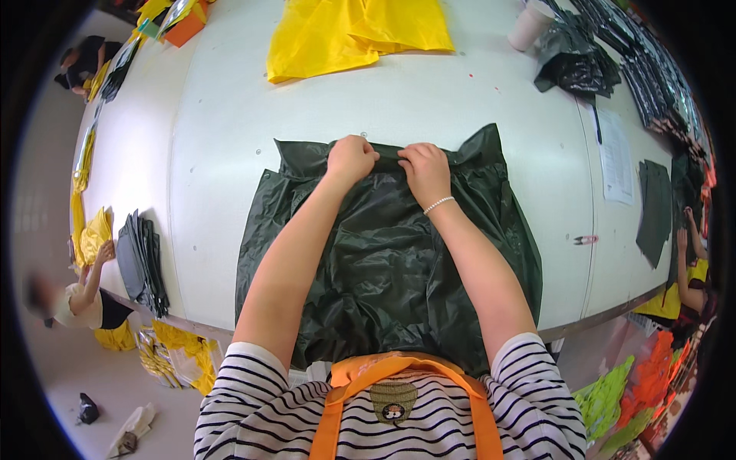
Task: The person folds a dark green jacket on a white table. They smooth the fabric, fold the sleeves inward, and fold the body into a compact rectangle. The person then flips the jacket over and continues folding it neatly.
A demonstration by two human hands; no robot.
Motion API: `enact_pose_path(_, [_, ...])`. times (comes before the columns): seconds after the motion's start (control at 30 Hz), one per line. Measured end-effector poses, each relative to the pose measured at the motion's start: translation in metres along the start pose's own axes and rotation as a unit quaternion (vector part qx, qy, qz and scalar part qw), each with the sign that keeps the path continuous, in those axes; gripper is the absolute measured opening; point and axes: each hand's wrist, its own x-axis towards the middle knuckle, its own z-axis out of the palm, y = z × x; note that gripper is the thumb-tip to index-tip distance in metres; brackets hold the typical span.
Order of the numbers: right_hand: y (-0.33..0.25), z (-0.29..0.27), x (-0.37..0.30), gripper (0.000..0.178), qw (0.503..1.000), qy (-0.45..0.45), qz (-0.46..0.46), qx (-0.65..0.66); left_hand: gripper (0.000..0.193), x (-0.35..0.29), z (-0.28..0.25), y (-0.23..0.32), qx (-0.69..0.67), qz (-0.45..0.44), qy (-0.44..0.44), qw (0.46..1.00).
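Note:
A dark green, shiny waterproof garment (383, 253) lies on the white table in front of me, its near end hanging toward my body. My left hand (353, 159) pinches the garment's far edge, left of the middle. A short way to the right, my right hand (426, 172) has its fingers closed on the same edge, with a beaded bracelet at the wrist. Between the two hands the edge looks folded into a narrow band. Loose corners of the fabric stick up on both sides. My forearms cover part of the garment.
Yellow fabric (356, 34) lies at the far side of the table (215, 100). On the right are a pale cup (530, 24), black bundles (579, 65), a paper sheet (613, 157) and pink thread snips (586, 240). Dark folded pieces (140, 261) lie left. Other people work at both sides.

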Motion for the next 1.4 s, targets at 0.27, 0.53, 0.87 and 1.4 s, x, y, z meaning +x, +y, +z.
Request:
enact_pose_path(0.27, [-0.013,0.003,0.01,0.008,0.998,-0.017,0.024,-0.05,0.015,-0.024,0.015,0.059,0.16,0.081,0.102,0.978])
enact_pose_path(0.53, [0.002,-0.006,-0.004,0.006,1.0,-0.01,0.022,-0.005,0.016,-0.027,-0.019,0.0,0.086,-0.004,0.138,0.987])
enact_pose_path(0.87, [0.038,-0.114,-0.027,0.024,0.997,0.038,0.069,-0.002,0.065,-0.045,-0.056,-0.151,0.058,-0.078,0.268,0.958])
enact_pose_path(1.4, [0.213,-0.272,-0.221,0.04,0.901,-0.108,0.292,-0.301,0.029,-0.103,-0.055,-0.133,-0.516,-0.174,0.187,0.818])
